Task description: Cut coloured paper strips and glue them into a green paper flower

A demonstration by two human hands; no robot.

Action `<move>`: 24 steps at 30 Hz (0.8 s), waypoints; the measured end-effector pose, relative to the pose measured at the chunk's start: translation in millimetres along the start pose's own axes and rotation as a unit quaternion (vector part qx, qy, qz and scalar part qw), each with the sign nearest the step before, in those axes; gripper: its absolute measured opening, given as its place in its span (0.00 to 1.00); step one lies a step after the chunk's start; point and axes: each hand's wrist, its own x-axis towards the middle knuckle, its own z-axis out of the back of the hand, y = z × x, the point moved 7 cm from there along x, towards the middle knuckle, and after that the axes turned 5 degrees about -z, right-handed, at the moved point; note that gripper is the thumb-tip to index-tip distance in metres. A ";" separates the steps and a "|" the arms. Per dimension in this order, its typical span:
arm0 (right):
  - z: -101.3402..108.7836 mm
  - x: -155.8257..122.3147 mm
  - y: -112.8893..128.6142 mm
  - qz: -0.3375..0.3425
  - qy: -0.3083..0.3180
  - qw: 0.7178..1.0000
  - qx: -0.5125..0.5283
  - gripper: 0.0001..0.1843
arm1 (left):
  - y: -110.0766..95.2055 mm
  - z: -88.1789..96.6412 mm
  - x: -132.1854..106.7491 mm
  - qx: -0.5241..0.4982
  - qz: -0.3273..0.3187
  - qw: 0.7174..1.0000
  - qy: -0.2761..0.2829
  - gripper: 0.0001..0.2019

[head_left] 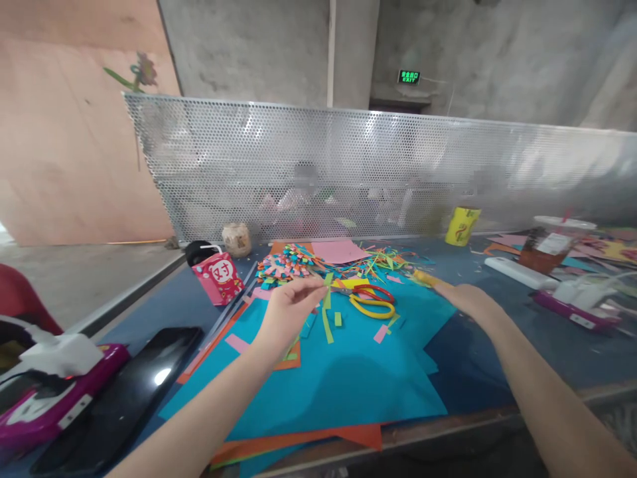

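- Pinching a green paper strip (327,299) between left hand (294,299) fingertips, probably for fine control, above the sheets, left of the scissors.
- Stretching right hand (468,302) out to a yellow item (424,277); cannot tell whether gripped.
- Spread below: blue sheets (348,392), perhaps as working surface.
- Heaped behind: multicoloured cut strips (284,264), seemingly for reach.
- Resting nearby: scissors (373,304), likely for handiness.
- Scattered around: pink scraps (381,333).

Soft, greyish light in here; glare on the glossy black rectangular phone (124,398), lower left; a shadow over the bright blue paper sheet (298,405), lower centre; shapes behind the silvery perforated metal screen (279,146) blur; the frame's edges stretch.
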 end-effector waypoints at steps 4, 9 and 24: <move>16.5 -26.4 31.1 0.050 -0.005 0.994 0.097 0.24 | 29.7 19.5 12.0 0.000 0.058 0.998 -0.038 0.10; 29.3 -98.1 124.3 0.337 -0.109 0.926 0.131 0.19 | 36.1 39.4 12.7 0.021 0.068 0.993 -0.094 0.10; -13.4 -162.5 162.0 0.584 -0.312 0.749 -0.021 0.06 | 41.2 52.9 17.6 0.064 0.063 0.987 -0.133 0.11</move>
